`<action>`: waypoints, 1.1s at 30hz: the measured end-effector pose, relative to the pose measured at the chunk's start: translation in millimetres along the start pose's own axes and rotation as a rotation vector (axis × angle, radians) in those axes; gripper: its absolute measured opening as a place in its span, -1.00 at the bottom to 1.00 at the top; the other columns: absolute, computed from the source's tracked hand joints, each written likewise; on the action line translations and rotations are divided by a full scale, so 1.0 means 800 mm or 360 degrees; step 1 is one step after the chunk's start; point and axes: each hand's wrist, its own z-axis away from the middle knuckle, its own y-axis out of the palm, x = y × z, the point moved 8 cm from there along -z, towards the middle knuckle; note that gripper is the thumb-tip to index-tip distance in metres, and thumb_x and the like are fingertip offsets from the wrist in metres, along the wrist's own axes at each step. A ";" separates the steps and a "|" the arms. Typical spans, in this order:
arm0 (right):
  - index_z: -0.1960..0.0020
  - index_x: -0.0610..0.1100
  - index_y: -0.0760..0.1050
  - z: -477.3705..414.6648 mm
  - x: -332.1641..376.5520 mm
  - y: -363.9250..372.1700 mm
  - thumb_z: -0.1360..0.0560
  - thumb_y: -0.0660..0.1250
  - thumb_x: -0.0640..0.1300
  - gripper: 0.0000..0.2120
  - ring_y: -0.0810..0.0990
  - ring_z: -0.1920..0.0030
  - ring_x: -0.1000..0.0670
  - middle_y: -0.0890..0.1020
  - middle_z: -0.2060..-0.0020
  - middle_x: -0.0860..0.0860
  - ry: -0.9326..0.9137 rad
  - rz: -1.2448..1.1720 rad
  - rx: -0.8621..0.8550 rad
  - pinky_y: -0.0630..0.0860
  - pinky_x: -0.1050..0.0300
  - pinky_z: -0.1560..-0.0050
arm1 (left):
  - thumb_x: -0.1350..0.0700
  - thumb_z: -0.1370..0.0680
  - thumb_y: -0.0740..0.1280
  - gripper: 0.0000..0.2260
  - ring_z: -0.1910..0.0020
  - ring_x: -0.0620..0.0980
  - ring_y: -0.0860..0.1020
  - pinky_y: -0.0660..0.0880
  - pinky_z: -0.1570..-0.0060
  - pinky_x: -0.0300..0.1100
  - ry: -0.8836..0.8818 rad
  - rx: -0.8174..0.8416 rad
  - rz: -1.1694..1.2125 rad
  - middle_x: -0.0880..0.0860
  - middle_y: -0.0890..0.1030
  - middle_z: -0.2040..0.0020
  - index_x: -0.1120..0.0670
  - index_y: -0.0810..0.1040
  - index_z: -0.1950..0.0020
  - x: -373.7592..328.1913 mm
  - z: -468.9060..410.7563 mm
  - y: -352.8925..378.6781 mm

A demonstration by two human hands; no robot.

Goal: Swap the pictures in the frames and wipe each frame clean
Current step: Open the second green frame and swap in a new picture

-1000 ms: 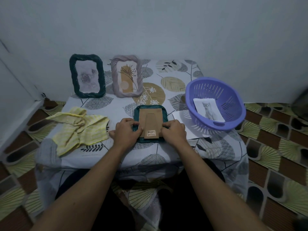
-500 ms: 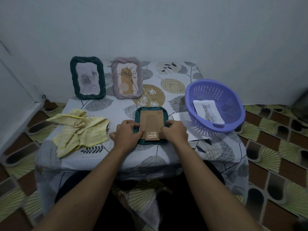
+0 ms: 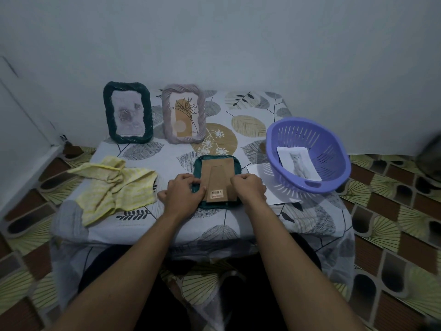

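Two-handed, working on the face-down teal frame (image 3: 216, 206) at the near edge of the table (image 3: 171, 161) — pinching its cardboard backing (image 3: 218, 172) with curled fingers, left hand (image 3: 183, 194) at the left edge, right hand (image 3: 249, 190) at the right. Probably freeing or seating that backing — not telling which. Next calling for even pressure on both edges, avoiding a bent board. Leaving the yellow cloth (image 3: 117, 185) unused just left and the cat picture (image 3: 298, 164) in the purple basket (image 3: 334, 149) on the right. Beyond, leaving the dark green frame (image 3: 108, 115) and the mauve frame (image 3: 167, 115) upright, side by side.
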 end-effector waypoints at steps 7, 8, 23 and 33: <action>-0.11 0.04 0.57 -0.001 0.029 0.003 -0.49 0.31 0.08 -0.76 0.41 -0.28 -0.12 0.59 -0.16 0.02 -0.0169 -0.0096 -0.0054 0.36 -0.05 -0.30 | -0.12 -0.53 0.32 -0.78 -0.27 -0.02 0.43 0.25 -0.19 0.03 -0.0017 -0.0001 -0.0094 -0.09 0.52 -0.24 -0.14 0.65 -0.12 -0.008 0.005 -0.007; -0.06 0.04 0.54 -0.002 0.034 0.004 -0.50 0.32 0.09 -0.80 0.45 -0.24 -0.11 0.60 -0.11 0.03 -0.0204 -0.0098 -0.0052 0.39 -0.05 -0.29 | -0.11 -0.54 0.32 -0.79 -0.28 -0.02 0.42 0.22 -0.17 0.02 -0.0029 0.0019 -0.0098 -0.09 0.51 -0.25 -0.15 0.64 -0.12 -0.009 0.006 -0.006; 0.11 0.04 0.52 0.030 0.053 0.037 -0.50 0.44 -0.10 -0.90 0.66 0.07 0.01 0.69 0.12 0.04 -0.0261 -0.0780 -0.0071 0.63 -0.03 0.00 | 0.08 -0.56 0.42 -0.78 0.11 0.01 0.68 0.62 0.20 -0.17 -0.0487 -0.0137 0.1461 0.15 0.68 0.01 0.20 0.62 -0.10 0.027 0.011 -0.032; -0.23 -0.13 0.52 0.083 0.059 0.143 -0.56 0.26 -0.21 -0.75 0.54 0.12 0.14 0.60 0.05 0.03 -0.0063 -0.0824 0.0432 0.49 0.29 0.16 | 0.00 -0.49 0.48 -0.81 0.14 0.04 0.63 0.48 0.11 -0.17 -0.0483 -0.0278 0.0452 0.05 0.67 0.14 0.08 0.65 0.00 0.111 0.012 -0.116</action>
